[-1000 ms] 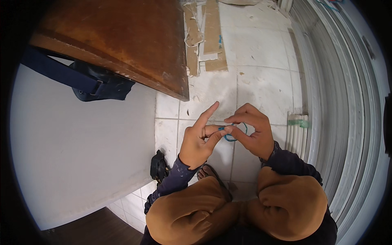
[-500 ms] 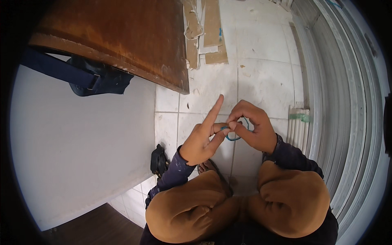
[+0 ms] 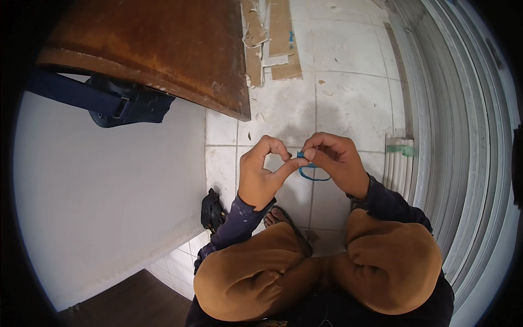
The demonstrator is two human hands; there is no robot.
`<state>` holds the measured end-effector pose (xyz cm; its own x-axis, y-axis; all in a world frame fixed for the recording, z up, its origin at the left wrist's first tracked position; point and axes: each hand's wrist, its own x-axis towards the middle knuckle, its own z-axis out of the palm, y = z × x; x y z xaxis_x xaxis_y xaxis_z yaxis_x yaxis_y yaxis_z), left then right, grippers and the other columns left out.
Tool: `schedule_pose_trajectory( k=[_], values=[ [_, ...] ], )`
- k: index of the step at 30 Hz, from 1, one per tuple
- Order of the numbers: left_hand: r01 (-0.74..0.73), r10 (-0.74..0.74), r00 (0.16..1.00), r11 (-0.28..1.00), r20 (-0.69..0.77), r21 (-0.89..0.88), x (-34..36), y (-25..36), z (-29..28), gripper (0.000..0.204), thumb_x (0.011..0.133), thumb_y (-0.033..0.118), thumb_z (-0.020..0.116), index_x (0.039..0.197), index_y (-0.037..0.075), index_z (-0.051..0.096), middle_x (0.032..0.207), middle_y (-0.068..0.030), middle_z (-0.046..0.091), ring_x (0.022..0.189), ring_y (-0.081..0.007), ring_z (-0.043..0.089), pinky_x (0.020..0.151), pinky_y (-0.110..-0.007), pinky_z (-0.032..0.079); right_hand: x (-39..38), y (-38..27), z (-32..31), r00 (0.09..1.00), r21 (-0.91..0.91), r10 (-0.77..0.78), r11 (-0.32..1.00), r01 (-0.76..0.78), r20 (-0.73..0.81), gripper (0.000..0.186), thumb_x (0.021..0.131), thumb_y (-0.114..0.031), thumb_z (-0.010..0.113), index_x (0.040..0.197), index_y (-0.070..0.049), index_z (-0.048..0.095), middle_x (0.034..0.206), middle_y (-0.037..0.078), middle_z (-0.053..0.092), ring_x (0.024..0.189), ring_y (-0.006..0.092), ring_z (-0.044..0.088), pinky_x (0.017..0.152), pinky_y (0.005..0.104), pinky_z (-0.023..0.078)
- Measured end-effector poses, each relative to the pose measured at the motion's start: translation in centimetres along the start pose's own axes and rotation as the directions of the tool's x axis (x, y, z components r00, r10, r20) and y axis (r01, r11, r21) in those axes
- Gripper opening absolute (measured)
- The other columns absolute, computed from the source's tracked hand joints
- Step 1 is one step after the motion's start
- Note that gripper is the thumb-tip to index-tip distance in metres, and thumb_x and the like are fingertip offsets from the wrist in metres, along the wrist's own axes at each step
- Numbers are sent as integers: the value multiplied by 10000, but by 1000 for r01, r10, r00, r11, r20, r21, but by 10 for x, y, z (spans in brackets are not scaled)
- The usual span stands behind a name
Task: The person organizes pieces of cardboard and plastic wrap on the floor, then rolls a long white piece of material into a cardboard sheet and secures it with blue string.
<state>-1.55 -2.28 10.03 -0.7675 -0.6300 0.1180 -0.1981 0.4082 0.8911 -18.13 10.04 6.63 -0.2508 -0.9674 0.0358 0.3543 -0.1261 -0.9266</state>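
Observation:
A thin blue strip (image 3: 314, 177), bent into a loop, hangs between my hands above the tiled floor; its exact kind cannot be made out. My right hand (image 3: 340, 163) pinches it between thumb and bent fingers, next to a short upright blue end. My left hand (image 3: 259, 173) comes in from the other side, thumb stretched out and pressed on the strip beside the right fingertips. Its index finger curls round above the thumb, leaving a rounded gap. The left hand's other fingers are mostly hidden behind it.
Overhanging the upper left is a brown wooden tabletop (image 3: 152, 49), with a dark blue strap and bag (image 3: 128, 103) beneath it. Torn cardboard pieces (image 3: 280, 41) lie on the floor ahead. Metal shutter rails (image 3: 452, 136) line the right side. A small black bag (image 3: 211, 210) sits left of my foot.
My left index finger, pointing straight up before, has curled down toward the thumb. The blue loop hangs a little lower and flatter. My right hand keeps its pinch.

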Motion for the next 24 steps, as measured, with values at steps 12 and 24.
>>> schedule_pose_trajectory(
  k=[12,24],
  values=[
    [-239,282,956,908,-81,343,1,22,5,197,815,-18,835,990,-9,744,935,-117,756,868,-204,721,798,-307,552,-1,3,4,989,111,55,993,-40,-137,150,1018,-132,692,1063,9,716,972,32,721,879,72,618,797,252,518],
    [-183,192,981,961,-24,210,2,24,13,238,841,-23,815,1075,-37,772,1005,-150,750,893,-196,714,802,-285,554,-2,0,1,989,89,-61,993,73,-132,104,1038,-101,654,1054,1,668,1008,4,635,925,61,572,829,247,488]
  ],
)
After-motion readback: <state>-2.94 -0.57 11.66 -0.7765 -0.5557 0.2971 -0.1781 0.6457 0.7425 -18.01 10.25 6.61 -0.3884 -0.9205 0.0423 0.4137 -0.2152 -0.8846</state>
